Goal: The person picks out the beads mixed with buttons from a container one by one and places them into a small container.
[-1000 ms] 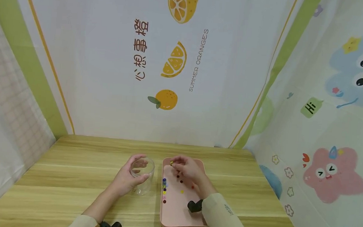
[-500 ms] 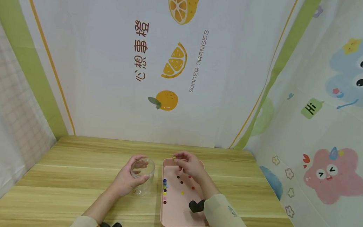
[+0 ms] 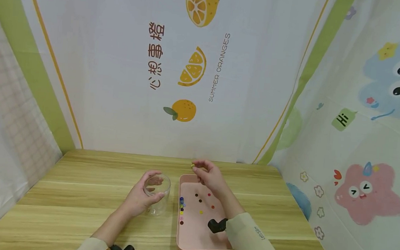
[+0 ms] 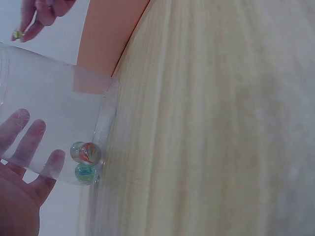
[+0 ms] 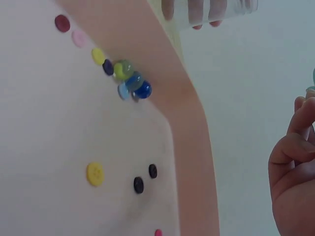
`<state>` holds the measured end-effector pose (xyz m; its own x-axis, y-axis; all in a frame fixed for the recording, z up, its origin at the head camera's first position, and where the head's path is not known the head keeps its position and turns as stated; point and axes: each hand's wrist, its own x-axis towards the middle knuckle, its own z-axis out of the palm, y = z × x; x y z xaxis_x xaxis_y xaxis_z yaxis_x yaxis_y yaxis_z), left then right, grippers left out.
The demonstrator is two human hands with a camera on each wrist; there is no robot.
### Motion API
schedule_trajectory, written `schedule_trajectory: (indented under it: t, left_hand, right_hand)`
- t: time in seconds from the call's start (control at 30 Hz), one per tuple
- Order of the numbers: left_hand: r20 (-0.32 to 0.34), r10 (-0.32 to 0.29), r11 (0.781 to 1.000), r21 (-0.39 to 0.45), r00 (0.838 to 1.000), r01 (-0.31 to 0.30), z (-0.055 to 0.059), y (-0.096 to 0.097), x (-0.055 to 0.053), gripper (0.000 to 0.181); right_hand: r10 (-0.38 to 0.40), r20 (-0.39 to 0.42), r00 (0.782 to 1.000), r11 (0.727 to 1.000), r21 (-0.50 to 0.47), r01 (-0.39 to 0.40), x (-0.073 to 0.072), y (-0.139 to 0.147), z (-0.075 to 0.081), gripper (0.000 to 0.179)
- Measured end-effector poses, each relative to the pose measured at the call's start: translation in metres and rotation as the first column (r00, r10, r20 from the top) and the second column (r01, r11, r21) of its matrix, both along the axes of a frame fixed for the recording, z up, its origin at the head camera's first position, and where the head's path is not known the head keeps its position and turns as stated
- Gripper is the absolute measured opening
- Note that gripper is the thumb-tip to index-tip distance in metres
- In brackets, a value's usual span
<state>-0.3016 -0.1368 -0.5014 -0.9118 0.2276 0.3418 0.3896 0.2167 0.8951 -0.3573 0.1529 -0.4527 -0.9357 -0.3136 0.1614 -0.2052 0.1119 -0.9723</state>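
Observation:
My left hand (image 3: 135, 198) grips a clear jar (image 3: 158, 206) around its upper part, with the mouth facing up. Inside, at the bottom, a few glass marbles (image 4: 88, 153) show in the left wrist view. Between thumb and fingertips of my right hand (image 3: 213, 179) is a yellow-green marble (image 3: 192, 166), held above the far end of a pink tray (image 3: 202, 239). In the tray, blue and green marbles (image 5: 142, 90) lie along the left wall among small buttons. A yellow button (image 5: 95, 174) and black buttons (image 5: 139, 185) are scattered further in.
The tray stands on a wood-grain table (image 3: 76, 194), just right of the jar. Behind the table hangs a white cloth (image 3: 116, 127) with printed oranges. A patterned cloth (image 3: 369, 144) closes off the right side. Black wrist cameras sit at both sleeves.
My right hand has lifted the marble up and away, from inside the tray to beyond its far rim. The left hand and the jar have stayed in place.

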Motion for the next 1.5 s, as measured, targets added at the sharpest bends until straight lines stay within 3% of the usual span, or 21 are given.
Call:
schedule_trajectory:
  t: [0.37, 0.8, 1.2, 1.5]
  left_hand:
    - [0.017, 0.002, 1.0, 0.003, 1.0, -0.002, 0.002, 0.0, 0.0, 0.069]
    - [0.003, -0.009, 1.0, 0.003, 1.0, 0.009, -0.001, -0.001, 0.0, 0.068]
    - [0.007, -0.016, 1.0, 0.008, 1.0, 0.016, -0.001, -0.002, 0.0, 0.068]
    - [-0.002, -0.021, 1.0, -0.002, 1.0, 0.021, 0.0, -0.002, 0.001, 0.069]
  right_hand:
    - [0.05, -0.023, 0.998, 0.998, -0.041, -0.051, 0.01, -0.016, 0.02, 0.03]
    - [0.152, -0.057, 0.987, 0.988, -0.014, -0.153, 0.025, -0.037, 0.036, 0.034]
    - [0.218, -0.1, 0.971, 0.976, 0.014, -0.217, 0.03, -0.051, 0.038, 0.034]
    - [0.237, -0.079, 0.968, 0.971, 0.051, -0.233, 0.031, -0.062, 0.03, 0.032]
